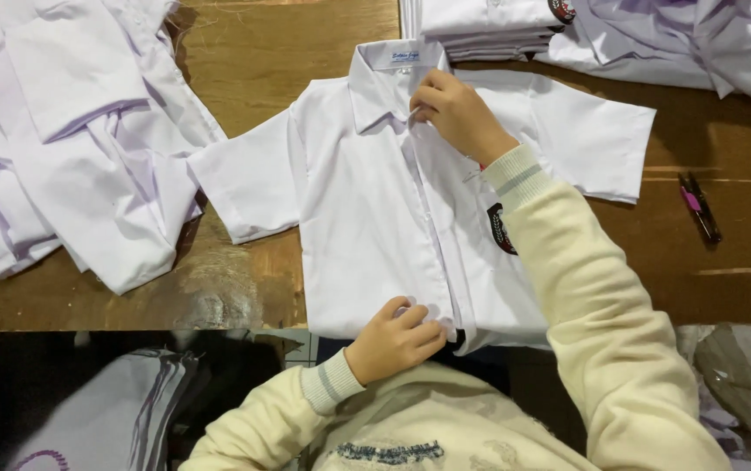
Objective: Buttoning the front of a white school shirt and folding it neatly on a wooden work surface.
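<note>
Roughly, largest to smallest:

Bench [288, 52]: brown wooden top, worn and scuffed; carries everything noted below.

Loose shirt heap [70, 148]: white garments piled unfolded at the left end of the bench, well apart from both hands.

White shirt [375, 218]: laid flat, front up, at the middle of the bench; collar away from the person, hem at the near edge, both short sleeves spread out sideways. Dark round badge [499, 228] on the chest, partly covered by the right sleeve.

Progress: front placket looks closed along most of its length, though whether every button is done cannot be told at this distance. Shirt smoothed but not yet folded; sleeves out flat.

Folded stack [489, 30]: finished white shirts at the far edge, just beyond the collar. More loose white cloth lies at the far right.

Right hand [458, 113]: arm in a cream sleeve reaches across the shirt; hand sits at the top of the placket just under the collar, fingers pinched together on the cloth there.

Left hand [393, 340]: wrist bent in from the near edge, fingers curled and clamped on the hem at the bottom of the placket.

Thread snips [698, 205]: small, dark with pink, lying alone on the bench to the right, untouched.
</note>
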